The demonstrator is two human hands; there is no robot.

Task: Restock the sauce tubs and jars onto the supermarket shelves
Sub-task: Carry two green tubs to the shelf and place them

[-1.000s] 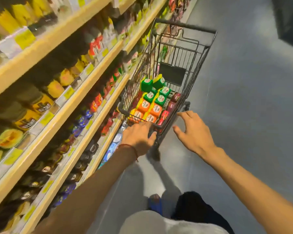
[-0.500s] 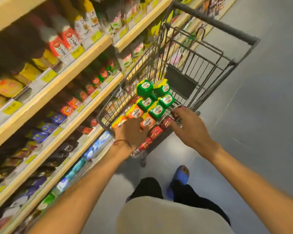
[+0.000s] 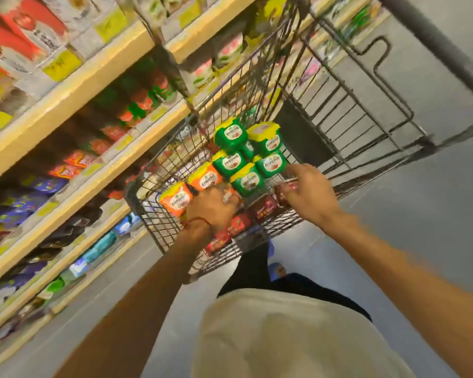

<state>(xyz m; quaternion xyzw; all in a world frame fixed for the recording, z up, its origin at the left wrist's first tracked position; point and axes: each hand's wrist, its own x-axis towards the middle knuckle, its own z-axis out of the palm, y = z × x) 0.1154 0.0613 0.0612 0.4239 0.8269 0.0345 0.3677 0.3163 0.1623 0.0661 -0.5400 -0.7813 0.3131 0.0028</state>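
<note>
hands sank into wire cart (image 3: 159, 230) | left hand (image 3: 212, 211) fingers unclear (blurred) | right hand (image 3: 311, 196) fingers grip red jar (image 3: 283, 190)

The cart (image 3: 339, 110) was thin wire metal, dark and matt, with a dull black panel (image 3: 301, 135) at its far end. The green tubs (image 3: 231, 135) toward the far end and the orange tubs (image 3: 175, 197) by the left edge were glossy plastic with shiny printed labels. The dark red jar (image 3: 284, 188) in my right grip (image 3: 309, 193) shone, glass or plastic I could not tell. The red packs (image 3: 239, 223) along the near edge looked slick. The shelves (image 3: 74, 91) were smooth and pale, with paper tags (image 3: 62, 64). The grey floor (image 3: 434, 227) was smooth with a faint sheen. My shirt (image 3: 284, 336) was matt cloth.
</note>
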